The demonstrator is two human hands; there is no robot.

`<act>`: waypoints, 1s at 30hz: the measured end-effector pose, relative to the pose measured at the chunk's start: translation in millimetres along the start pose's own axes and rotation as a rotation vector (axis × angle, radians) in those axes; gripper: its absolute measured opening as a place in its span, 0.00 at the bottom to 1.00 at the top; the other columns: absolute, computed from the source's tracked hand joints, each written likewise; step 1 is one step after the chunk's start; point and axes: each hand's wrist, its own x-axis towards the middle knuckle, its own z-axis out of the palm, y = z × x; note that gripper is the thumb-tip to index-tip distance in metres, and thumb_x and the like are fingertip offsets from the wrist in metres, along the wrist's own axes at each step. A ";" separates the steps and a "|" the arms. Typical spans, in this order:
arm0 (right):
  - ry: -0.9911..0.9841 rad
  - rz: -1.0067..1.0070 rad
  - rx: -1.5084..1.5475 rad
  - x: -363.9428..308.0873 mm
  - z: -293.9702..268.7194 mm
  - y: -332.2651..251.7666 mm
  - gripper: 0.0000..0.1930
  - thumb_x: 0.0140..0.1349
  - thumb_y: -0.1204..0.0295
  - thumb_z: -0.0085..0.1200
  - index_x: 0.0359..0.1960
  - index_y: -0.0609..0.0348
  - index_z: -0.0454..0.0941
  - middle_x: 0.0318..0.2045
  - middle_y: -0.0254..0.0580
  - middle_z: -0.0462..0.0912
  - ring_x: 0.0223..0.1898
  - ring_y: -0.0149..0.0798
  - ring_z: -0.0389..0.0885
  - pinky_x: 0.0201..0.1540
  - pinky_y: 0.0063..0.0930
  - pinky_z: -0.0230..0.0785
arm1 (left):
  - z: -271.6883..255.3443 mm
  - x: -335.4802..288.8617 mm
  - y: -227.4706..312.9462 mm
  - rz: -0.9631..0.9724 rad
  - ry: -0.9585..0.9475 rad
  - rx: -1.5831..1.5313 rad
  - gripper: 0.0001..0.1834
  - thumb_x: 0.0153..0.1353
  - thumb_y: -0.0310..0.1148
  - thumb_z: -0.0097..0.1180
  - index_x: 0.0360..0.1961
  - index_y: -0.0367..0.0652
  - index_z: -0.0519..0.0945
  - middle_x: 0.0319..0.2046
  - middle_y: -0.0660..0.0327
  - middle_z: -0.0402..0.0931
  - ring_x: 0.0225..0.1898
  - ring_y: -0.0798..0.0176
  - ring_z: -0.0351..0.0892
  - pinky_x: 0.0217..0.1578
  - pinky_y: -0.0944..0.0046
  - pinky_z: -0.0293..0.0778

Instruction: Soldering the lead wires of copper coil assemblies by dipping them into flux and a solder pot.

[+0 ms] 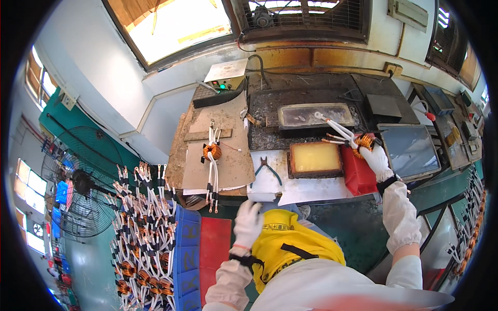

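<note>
In my white-gloved right hand (375, 159) is a copper-wound ring coil (364, 143), gripped at its near right side. Its white leads (338, 129) stretch up and left, and their lug ends reach over the edge of a rectangular grey-surfaced pot (314, 117). Just in front of the leads sits a dark-framed tray of pale yellow material (315, 157). My left hand (248, 224), also gloved, hovers before the bench's front edge with nothing in it, its fingers loosely bent and apart. A second coil (212, 151) lies on cardboard at the left, its leads toward and away from me.
Blue-handled pliers (266, 171) rest on white paper. A red box (358, 168) stands below the held coil. Left of me, a blue crate (187, 254) adjoins a mass of coils (145, 243). A control box (226, 78) with a green light is at the back; a fan (83, 182) stands far left.
</note>
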 end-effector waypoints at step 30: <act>-0.029 0.019 -0.350 50.4 21.4 -31.7 0.20 0.54 0.55 0.56 0.43 0.54 0.82 0.34 0.56 0.83 0.39 0.56 0.82 0.43 0.43 0.71 | -5.4 -205.2 -113.7 -0.505 0.161 0.664 0.28 0.57 0.42 0.54 0.58 0.43 0.72 0.60 0.44 0.64 0.62 0.38 0.62 0.64 0.39 0.57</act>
